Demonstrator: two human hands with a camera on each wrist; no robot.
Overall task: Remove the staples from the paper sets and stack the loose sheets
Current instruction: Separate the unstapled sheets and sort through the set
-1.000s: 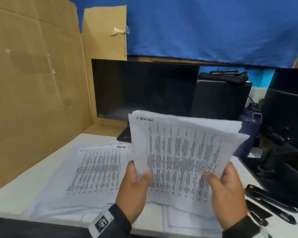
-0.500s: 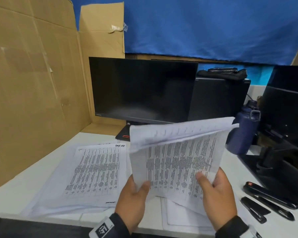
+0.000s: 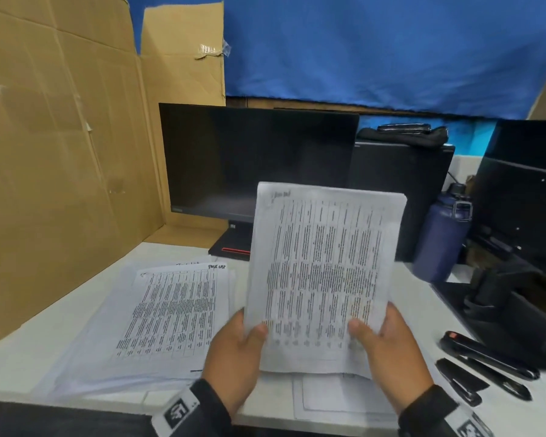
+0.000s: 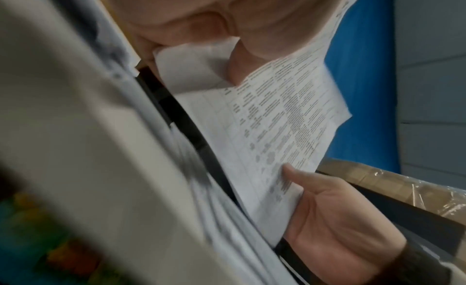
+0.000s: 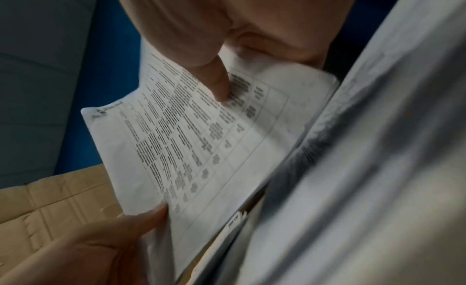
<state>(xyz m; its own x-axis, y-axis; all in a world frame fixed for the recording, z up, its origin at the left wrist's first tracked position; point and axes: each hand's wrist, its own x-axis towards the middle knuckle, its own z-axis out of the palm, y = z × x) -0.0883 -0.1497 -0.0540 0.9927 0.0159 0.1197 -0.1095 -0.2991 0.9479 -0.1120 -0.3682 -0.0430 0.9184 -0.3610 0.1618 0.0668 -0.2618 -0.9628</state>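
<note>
**Head view: your two hands hold one paper set upright over the desk**

Head camera shows your left hand [image 3: 234, 351] and right hand [image 3: 388, 351] each pinching the bottom edge of a paper set [image 3: 322, 272], thumbs pressed on the printed face, fingers curled behind. The set rises almost upright from your grip, its top edge well above both hands and in front of the dark monitor [image 3: 259, 159]. From the right wrist camera you can see a staple [image 5: 102, 111] in the set's top corner, far from either thumb.

Left of your left hand, a stack of printed sheets [image 3: 171, 313] lies flat on the white desk [image 3: 29, 348]. More paper [image 3: 331, 398] lies on the desk right below the held set, between your wrists.

To your right, apart from your right hand, a black stapler [image 3: 486, 354] and a smaller black tool [image 3: 460, 381] lie on the desk; you cannot tell from the blur what the smaller one is. A dark blue bottle [image 3: 438, 238] stands behind them, beside the monitor. Brown cardboard [image 3: 60, 152] walls off the left side, and a blue cloth [image 3: 375, 48] hangs at the back
</note>
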